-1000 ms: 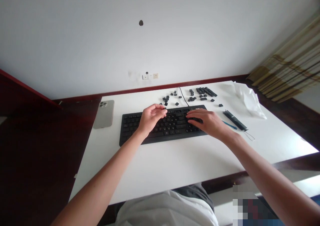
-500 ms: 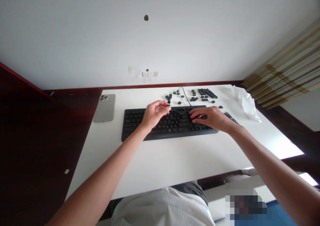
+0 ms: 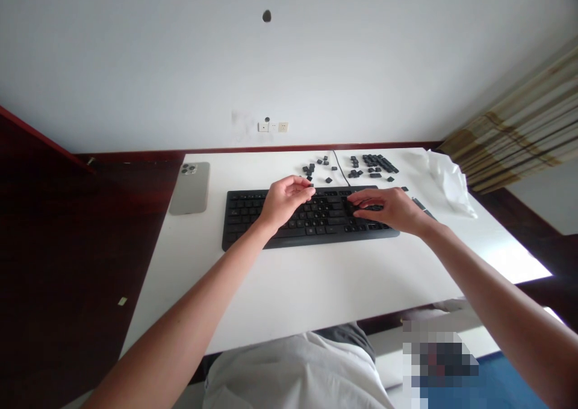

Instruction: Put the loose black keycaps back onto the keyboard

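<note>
A black keyboard point(image 3: 253, 240) lies across the white table, with bare sockets showing among its keys toward the right. My left hand point(image 3: 286, 201) is over the keyboard's middle, thumb and fingertips pinched on a small black keycap point(image 3: 311, 185). On the right part of the keyboard, my right hand point(image 3: 388, 209) has its thumb and fingers bent around a dark spot at the keys. What lies between those fingertips is too dark to make out. Loose keycaps point(image 3: 382, 163) are scattered behind the keyboard, several of them in a cluster.
A grey phone point(image 3: 189, 192) lies at the table's left. The keyboard's cable point(image 3: 339, 167) runs to the back edge. At the right are a crumpled white plastic bag point(image 3: 447, 177) and a dark slim object point(image 3: 422, 206) beside my right wrist. A wall stands behind the table.
The view has tilted down and shifted slightly, so the scene sits a little differently in the picture. Both hands keep nearly the same place over the keyboard, and the left still pinches the keycap.
</note>
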`<action>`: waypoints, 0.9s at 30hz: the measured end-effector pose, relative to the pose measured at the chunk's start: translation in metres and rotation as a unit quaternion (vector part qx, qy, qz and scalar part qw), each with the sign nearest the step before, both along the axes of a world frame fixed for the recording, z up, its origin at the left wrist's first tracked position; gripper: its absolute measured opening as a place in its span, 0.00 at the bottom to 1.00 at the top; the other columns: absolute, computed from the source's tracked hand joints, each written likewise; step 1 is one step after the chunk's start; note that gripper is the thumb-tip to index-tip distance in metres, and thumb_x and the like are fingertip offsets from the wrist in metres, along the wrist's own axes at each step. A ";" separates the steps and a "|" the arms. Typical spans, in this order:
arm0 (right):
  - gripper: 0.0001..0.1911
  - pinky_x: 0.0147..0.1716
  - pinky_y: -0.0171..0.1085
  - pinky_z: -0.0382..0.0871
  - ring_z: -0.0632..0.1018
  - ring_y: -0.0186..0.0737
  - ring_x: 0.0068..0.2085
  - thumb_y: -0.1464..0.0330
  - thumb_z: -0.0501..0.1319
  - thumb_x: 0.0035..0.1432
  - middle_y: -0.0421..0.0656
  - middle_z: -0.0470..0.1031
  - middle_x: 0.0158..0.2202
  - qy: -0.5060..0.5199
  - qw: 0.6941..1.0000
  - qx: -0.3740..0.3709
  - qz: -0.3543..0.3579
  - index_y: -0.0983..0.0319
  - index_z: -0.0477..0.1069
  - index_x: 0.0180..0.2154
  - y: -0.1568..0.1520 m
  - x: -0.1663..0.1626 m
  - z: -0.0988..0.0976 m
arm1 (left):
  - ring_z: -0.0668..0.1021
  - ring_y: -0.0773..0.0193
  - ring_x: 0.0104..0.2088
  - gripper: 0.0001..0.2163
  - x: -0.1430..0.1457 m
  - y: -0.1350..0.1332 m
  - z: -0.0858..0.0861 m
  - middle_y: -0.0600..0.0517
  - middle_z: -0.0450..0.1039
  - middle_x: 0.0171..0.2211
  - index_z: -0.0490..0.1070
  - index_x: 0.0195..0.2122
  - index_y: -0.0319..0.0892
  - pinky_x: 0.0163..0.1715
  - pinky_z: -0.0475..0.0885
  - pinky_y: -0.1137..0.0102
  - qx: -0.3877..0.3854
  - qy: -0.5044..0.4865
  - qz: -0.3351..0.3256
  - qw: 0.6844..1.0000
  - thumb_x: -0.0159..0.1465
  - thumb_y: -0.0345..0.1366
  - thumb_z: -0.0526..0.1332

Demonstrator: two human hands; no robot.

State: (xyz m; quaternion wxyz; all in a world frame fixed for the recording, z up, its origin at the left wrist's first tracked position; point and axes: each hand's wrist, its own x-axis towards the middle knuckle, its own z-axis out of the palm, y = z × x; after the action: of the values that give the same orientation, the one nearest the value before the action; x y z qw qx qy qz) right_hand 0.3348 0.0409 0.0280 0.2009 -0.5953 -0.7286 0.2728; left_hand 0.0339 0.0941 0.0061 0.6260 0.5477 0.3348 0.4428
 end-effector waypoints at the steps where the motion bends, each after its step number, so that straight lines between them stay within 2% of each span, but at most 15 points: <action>1: 0.21 0.50 0.45 0.83 0.85 0.48 0.44 0.56 0.71 0.56 0.41 0.85 0.47 -0.004 1.000 -0.001 -0.001 0.54 0.83 0.50 0.000 0.000 0.000 | 0.80 0.65 0.34 0.12 0.000 0.000 0.000 0.49 0.79 0.34 0.77 0.39 0.38 0.38 0.76 0.69 -0.001 0.000 -0.001 1.000 0.60 0.40 0.73; 6: 0.14 0.51 0.45 0.82 0.85 0.48 0.45 0.57 0.70 0.58 0.38 0.85 0.49 -0.039 0.999 0.020 0.024 0.52 0.85 0.45 0.000 0.000 0.004 | 0.80 0.65 0.34 0.12 0.000 0.000 0.001 0.50 0.79 0.34 0.77 0.38 0.39 0.39 0.76 0.68 -0.003 0.000 -0.002 1.000 0.60 0.40 0.73; 10: 0.11 0.46 0.44 0.83 0.86 0.48 0.44 0.58 0.69 0.60 0.37 0.85 0.49 -0.086 0.993 0.056 0.054 0.52 0.85 0.43 0.001 -0.004 0.009 | 0.80 0.65 0.34 0.12 0.001 0.000 0.001 0.50 0.79 0.34 0.77 0.38 0.39 0.39 0.76 0.68 -0.006 -0.001 -0.002 1.000 0.59 0.39 0.73; 12: 0.10 0.44 0.43 0.83 0.86 0.48 0.43 0.60 0.68 0.61 0.38 0.85 0.49 -0.114 0.988 0.076 0.064 0.53 0.86 0.42 0.000 -0.008 0.011 | 0.80 0.65 0.34 0.12 0.000 0.000 0.001 0.49 0.79 0.34 0.77 0.38 0.39 0.39 0.75 0.68 -0.005 -0.001 -0.001 1.000 0.59 0.40 0.73; 15: 0.09 0.45 0.43 0.83 0.86 0.48 0.44 0.64 0.67 0.62 0.38 0.84 0.50 -0.163 0.976 0.108 0.091 0.54 0.86 0.41 -0.001 -0.014 0.012 | 0.80 0.65 0.34 0.12 0.000 0.000 0.000 0.49 0.79 0.34 0.77 0.39 0.39 0.38 0.75 0.69 -0.004 0.003 -0.001 1.000 0.59 0.40 0.74; 18: 0.09 0.48 0.42 0.82 0.86 0.46 0.43 0.67 0.66 0.63 0.39 0.84 0.51 -0.205 0.962 0.135 0.117 0.54 0.86 0.40 0.001 -0.018 0.012 | 0.80 0.65 0.35 0.12 0.000 -0.001 0.001 0.49 0.79 0.35 0.77 0.39 0.39 0.38 0.75 0.69 -0.005 0.007 0.000 1.000 0.59 0.40 0.74; 22: 0.09 0.44 0.41 0.83 0.86 0.45 0.40 0.68 0.66 0.64 0.40 0.86 0.47 -0.237 0.950 0.143 0.142 0.55 0.86 0.41 0.002 -0.022 0.013 | 0.80 0.65 0.35 0.13 0.000 -0.001 0.002 0.49 0.79 0.35 0.77 0.39 0.39 0.39 0.75 0.68 -0.007 0.008 -0.002 1.000 0.59 0.40 0.74; 27: 0.13 0.42 0.44 0.83 0.86 0.49 0.45 0.70 0.60 0.69 0.45 0.84 0.51 -0.257 0.935 0.183 0.163 0.58 0.85 0.43 -0.011 -0.027 0.012 | 0.79 0.65 0.35 0.13 0.001 -0.002 0.002 0.50 0.79 0.34 0.77 0.39 0.38 0.39 0.75 0.68 -0.009 0.006 0.000 1.000 0.59 0.40 0.73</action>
State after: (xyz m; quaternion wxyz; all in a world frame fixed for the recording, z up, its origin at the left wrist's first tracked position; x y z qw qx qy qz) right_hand 0.3079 0.0303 0.0399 0.0646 -0.4711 -0.8797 0.0015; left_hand 0.0345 0.0923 0.0077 0.6289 0.5443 0.3426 0.4369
